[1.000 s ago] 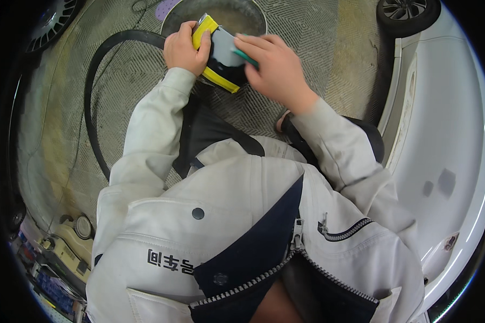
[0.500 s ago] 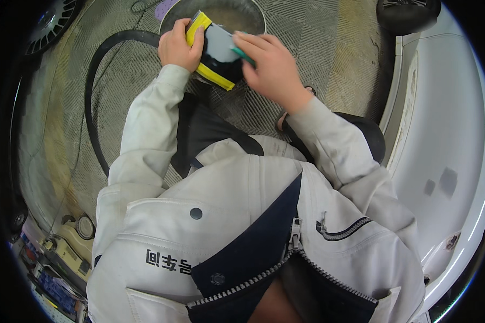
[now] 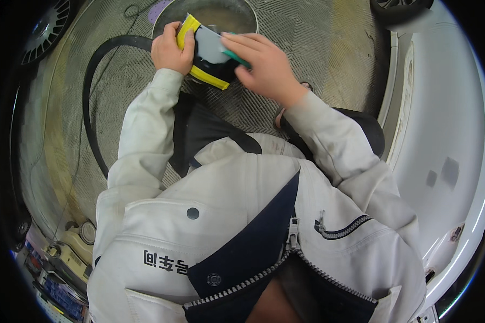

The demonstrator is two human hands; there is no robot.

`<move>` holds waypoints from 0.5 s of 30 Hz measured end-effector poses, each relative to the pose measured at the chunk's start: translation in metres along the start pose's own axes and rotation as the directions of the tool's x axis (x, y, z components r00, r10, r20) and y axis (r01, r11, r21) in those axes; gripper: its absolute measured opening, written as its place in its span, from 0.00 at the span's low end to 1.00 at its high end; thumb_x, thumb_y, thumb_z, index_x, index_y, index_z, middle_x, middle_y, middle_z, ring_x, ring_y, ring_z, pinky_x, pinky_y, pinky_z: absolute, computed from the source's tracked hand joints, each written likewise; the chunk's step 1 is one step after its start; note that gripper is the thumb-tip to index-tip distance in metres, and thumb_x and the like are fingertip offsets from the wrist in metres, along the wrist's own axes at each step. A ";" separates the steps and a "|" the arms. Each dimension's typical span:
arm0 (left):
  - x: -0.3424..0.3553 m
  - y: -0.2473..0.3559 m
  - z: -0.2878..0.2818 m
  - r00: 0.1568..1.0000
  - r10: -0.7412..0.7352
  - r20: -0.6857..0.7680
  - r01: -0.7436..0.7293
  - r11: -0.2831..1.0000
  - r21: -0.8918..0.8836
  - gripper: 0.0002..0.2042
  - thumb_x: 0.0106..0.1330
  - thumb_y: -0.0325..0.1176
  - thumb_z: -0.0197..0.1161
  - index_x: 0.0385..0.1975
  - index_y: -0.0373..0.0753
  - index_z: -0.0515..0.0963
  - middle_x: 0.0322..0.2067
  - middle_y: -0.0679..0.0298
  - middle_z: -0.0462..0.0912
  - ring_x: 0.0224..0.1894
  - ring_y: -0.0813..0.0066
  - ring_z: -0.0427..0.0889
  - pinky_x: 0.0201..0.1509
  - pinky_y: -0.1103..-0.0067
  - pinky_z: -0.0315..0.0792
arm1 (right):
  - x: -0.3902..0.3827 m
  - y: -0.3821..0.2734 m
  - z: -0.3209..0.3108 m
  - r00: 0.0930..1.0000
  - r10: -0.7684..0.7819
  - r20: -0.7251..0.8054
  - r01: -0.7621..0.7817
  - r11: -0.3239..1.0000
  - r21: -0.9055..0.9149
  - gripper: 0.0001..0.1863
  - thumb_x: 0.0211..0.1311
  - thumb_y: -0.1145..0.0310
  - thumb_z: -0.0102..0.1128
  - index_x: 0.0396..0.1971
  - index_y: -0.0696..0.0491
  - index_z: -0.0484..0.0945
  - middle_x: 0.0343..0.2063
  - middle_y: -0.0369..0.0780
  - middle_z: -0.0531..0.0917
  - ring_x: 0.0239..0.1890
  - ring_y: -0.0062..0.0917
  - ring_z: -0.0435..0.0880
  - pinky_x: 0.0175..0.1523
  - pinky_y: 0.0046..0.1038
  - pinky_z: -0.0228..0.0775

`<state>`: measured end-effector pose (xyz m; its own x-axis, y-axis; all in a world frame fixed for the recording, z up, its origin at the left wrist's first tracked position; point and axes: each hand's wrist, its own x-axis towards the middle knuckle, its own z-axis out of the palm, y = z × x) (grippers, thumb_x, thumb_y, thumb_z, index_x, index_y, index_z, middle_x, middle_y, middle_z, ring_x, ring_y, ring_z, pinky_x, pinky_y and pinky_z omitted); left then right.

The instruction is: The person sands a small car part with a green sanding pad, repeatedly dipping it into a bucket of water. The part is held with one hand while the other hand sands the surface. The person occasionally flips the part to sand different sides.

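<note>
On the right: white car body panel (image 3: pixel 442 134) beside the grooved floor mat (image 3: pixel 318 48)
Hose: black hose (image 3: pixel 91 107) curving on the mat
Basin: metal basin (image 3: pixel 221 13), just beyond both hands
Block: dark, yellow-edged sanding block (image 3: pixel 210 54), above the basin's near rim
Left hand (image 3: pixel 170 48): closed around the block's left end
Right hand (image 3: pixel 264 64): fingers pressing a green piece (image 3: pixel 236 56) against the block

Person wears off-white work jacket (image 3: pixel 242 215) w/ navy collar lining, dark zip open at 6 o'clock, 2 dark snap buttons, slanted zip chest pocket at 4 o'clock, dark lettering at 7 o'clock. Long sleeves, cuffs loose. Dark trousers.
</note>
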<state>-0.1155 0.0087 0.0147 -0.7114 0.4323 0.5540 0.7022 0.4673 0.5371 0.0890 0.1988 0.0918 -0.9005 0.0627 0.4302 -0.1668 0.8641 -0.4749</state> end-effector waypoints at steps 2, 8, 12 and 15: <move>0.000 0.001 -0.001 1.000 -0.016 0.024 0.016 1.000 0.000 0.21 0.79 0.51 0.70 0.56 0.40 0.85 0.41 0.51 0.94 0.46 0.42 0.91 0.56 0.53 0.80 | 0.013 0.000 0.012 0.998 -0.060 -0.006 0.060 0.998 -0.009 0.39 0.57 0.76 0.67 0.73 0.45 0.85 0.72 0.36 0.88 0.67 0.39 0.89 0.70 0.39 0.85; -0.005 0.001 -0.003 0.998 -0.007 0.061 0.008 1.000 -0.010 0.22 0.78 0.52 0.71 0.56 0.40 0.85 0.41 0.53 0.94 0.46 0.44 0.91 0.55 0.54 0.80 | -0.018 0.016 0.006 1.000 -0.003 0.008 0.003 1.000 -0.028 0.40 0.56 0.77 0.65 0.74 0.46 0.85 0.72 0.36 0.88 0.69 0.39 0.88 0.73 0.40 0.84; -0.005 0.000 -0.001 0.998 -0.029 0.063 0.029 1.000 -0.003 0.21 0.78 0.52 0.71 0.56 0.40 0.85 0.41 0.52 0.94 0.46 0.43 0.91 0.56 0.55 0.80 | -0.052 0.031 -0.004 0.999 0.036 0.008 -0.036 0.999 -0.031 0.41 0.56 0.76 0.67 0.75 0.46 0.84 0.73 0.36 0.87 0.70 0.40 0.86 0.74 0.40 0.83; -0.005 0.002 -0.001 0.996 -0.051 0.074 0.048 0.998 0.039 0.21 0.78 0.52 0.71 0.56 0.40 0.85 0.41 0.52 0.94 0.46 0.43 0.90 0.56 0.55 0.80 | -0.068 0.042 -0.005 0.998 0.059 0.018 -0.059 0.998 -0.020 0.42 0.55 0.78 0.65 0.75 0.47 0.83 0.74 0.37 0.86 0.71 0.41 0.86 0.76 0.41 0.81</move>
<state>-0.1112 0.0065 0.0137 -0.7461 0.4639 0.4776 0.6658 0.5169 0.5381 0.1452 0.2331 0.0464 -0.9160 0.1049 0.3873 -0.1051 0.8688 -0.4839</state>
